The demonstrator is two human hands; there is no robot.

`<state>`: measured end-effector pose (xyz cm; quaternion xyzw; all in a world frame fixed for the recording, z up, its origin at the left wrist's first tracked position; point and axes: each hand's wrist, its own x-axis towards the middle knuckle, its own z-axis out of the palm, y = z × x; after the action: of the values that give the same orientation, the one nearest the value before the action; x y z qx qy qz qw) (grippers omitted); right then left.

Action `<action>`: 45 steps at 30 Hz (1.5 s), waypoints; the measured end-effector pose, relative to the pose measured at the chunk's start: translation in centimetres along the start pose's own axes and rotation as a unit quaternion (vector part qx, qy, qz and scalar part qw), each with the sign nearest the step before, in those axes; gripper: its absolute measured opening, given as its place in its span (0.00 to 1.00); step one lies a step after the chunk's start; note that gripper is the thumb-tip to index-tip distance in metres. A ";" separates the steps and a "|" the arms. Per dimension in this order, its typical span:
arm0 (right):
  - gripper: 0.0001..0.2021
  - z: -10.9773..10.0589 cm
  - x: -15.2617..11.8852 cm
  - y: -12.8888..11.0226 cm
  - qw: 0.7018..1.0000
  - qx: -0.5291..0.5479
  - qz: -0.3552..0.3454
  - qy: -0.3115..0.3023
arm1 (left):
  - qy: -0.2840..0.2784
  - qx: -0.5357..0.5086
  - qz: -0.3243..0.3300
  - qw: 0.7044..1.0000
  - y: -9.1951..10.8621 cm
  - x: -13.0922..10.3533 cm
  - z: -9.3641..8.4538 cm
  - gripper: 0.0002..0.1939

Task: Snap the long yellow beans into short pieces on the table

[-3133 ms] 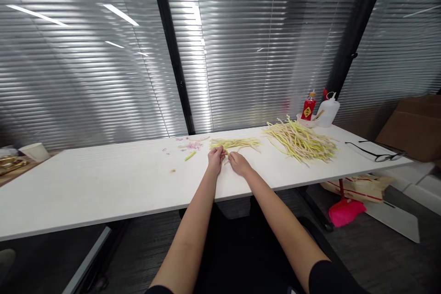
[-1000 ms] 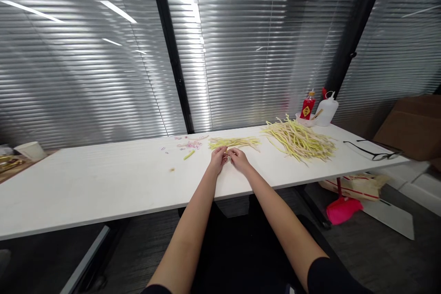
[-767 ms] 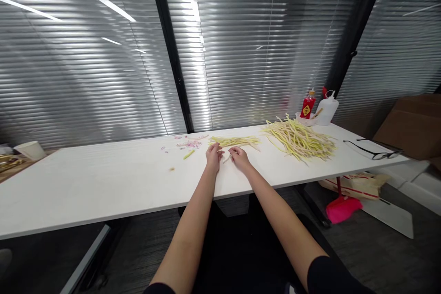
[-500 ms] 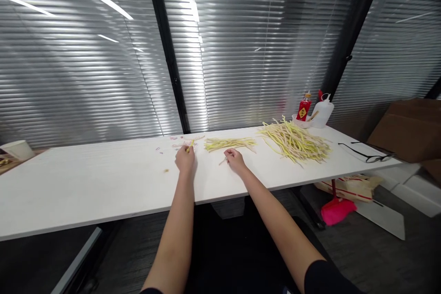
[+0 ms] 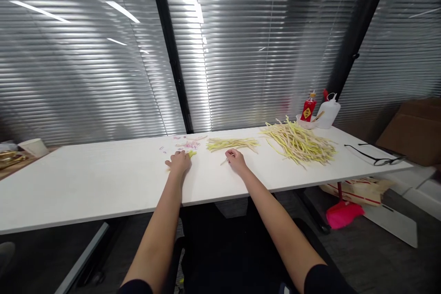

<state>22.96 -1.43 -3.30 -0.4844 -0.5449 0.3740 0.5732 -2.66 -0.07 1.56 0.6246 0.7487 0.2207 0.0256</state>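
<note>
My left hand [image 5: 178, 162] is low over the white table [image 5: 113, 179], its fingers apart, with a yellow piece [image 5: 192, 153] at its right side. Small pinkish bits [image 5: 189, 145] are scattered just beyond it. My right hand [image 5: 236, 159] pinches a thin pale stalk [image 5: 224, 161], whose end sticks out to the left. Beyond the right hand is a small bundle of yellow-green stalks [image 5: 232, 144], lying sideways. Farther right spreads a larger pile of similar stalks [image 5: 299, 142].
At the back right stand a red bottle [image 5: 308, 108], a white squeeze bottle [image 5: 328, 112] and a shallow bowl [image 5: 303, 123]. Black glasses [image 5: 381, 161] lie near the right end. A white cup [image 5: 35, 147] is at the far left. Blinds [image 5: 234, 55] rise behind the table.
My left hand has moved slightly left and down, its fingers opening, and the yellow piece it held upright now lies low beside it. My right hand keeps its pinch on the stalk.
</note>
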 end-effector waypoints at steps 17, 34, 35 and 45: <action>0.10 -0.2 -0.2 0.2 0.998 -0.054 -0.017 -0.025 | -0.013 0.201 0.151 0.968 0.0 -1.0 -0.8 0.18; 0.09 -0.1 -0.6 0.6 0.994 -0.096 -0.042 -0.039 | 0.117 0.270 -0.183 0.938 -27.6 -1.9 -14.3 0.30; 0.09 -0.1 -0.6 0.7 0.994 -0.095 -0.042 -0.039 | 0.100 0.239 -0.191 0.947 -27.1 -1.7 -13.7 0.31; 0.09 0.0 0.1 1.2 0.999 0.038 -0.025 0.029 | 0.006 0.061 0.013 0.998 -6.6 1.1 -3.6 0.39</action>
<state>23.10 -1.08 -4.42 -0.4591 -0.5255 0.3658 0.6158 -10.10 -0.90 2.70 0.6333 0.7526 0.1790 -0.0201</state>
